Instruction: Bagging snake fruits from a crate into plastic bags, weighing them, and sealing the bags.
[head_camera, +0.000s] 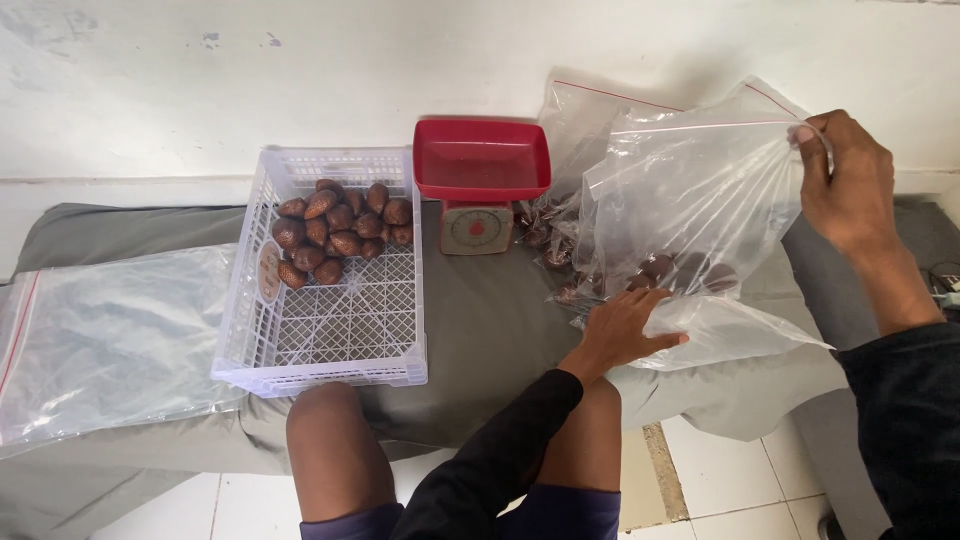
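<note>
The right hand (850, 180) has its grip pinched on the top edge of a clear zip bag (690, 210), holding that edge up near the red seal strip. The left hand (625, 330) presses flat with a loose, spread grip on the bag's lower part, where it rests on the grey-covered tabletop (490, 320). Inside the bag, a few brown scaly fruits (680, 272) sit at the bottom, just beyond the left hand's fingertips.

Taking the red kitchen scale (480, 185) as the landmark: the held bag lies to its right, and more filled bags of the same fruit (545, 240) lie between the scale and the held bag, some partly hidden behind it. The scale's red pan holds nothing visible. Directly left of the scale stands a white plastic lattice crate (330, 330), with a heap of the brown fruits (342, 230) gathered in its far end, near the scale. Further left of the crate, flat clear bags (110, 340) lie on the cloth.
</note>
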